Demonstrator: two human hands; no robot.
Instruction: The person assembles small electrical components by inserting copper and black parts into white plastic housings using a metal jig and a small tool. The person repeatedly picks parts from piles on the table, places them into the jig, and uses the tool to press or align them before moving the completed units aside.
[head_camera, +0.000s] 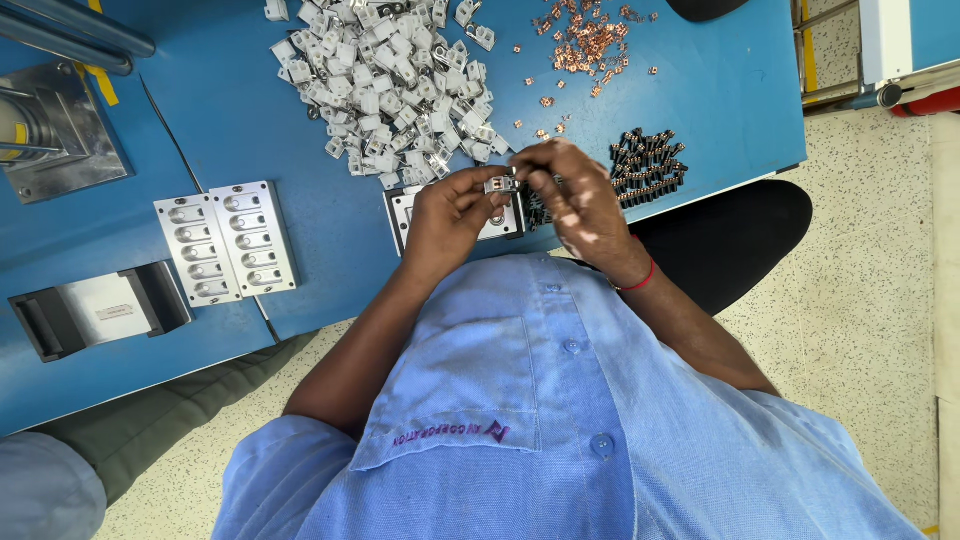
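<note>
Both hands meet just above the near edge of the blue table (300, 250), and between them sits a small white housing (500, 185) — pinched in the fingertips of the left hand (450, 215), its long axis running roughly nine to three. The right hand (575, 200) closes on it from three o'clock, fingertips pressed together as if around something tiny, though what they hold cannot be made out. Directly beneath lies a metal fixture plate (405, 210). The pile of white housings (400, 80) lies toward twelve, the copper contacts (590, 45) toward one, and the dark parts (650, 165) just beside the right hand.
</note>
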